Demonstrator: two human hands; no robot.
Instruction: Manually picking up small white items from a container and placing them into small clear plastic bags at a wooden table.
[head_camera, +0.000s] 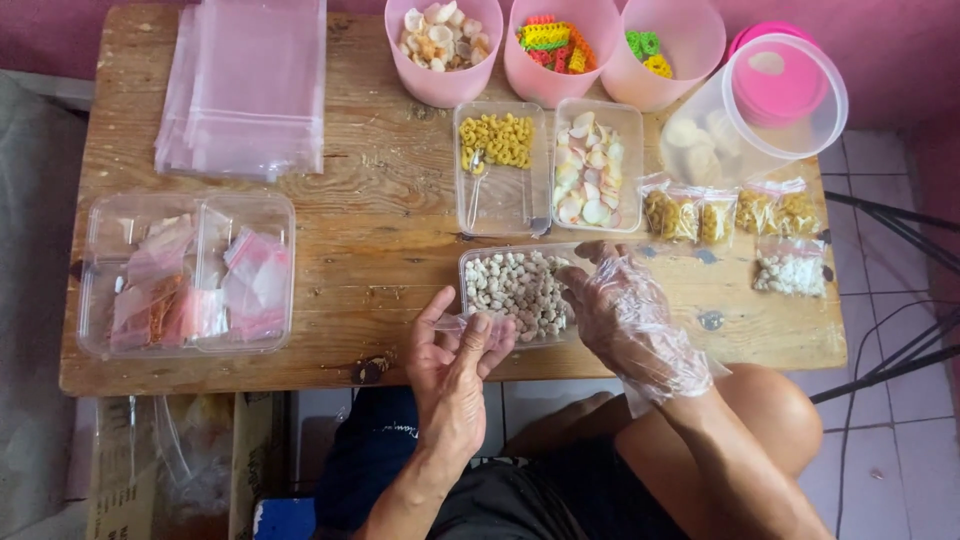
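- Pinching a small clear bag (452, 324), the bare left hand (455, 370) hovers at the table (380, 230) edge.
- Gloved right hand (625, 315), fingers loosely curled, rests over the tray of pale round snacks (515, 285).

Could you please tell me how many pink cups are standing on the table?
3, in a row along the far edge: the left cup holds pale crackers, the middle cup colourful ones, the right cup green and yellow rings.
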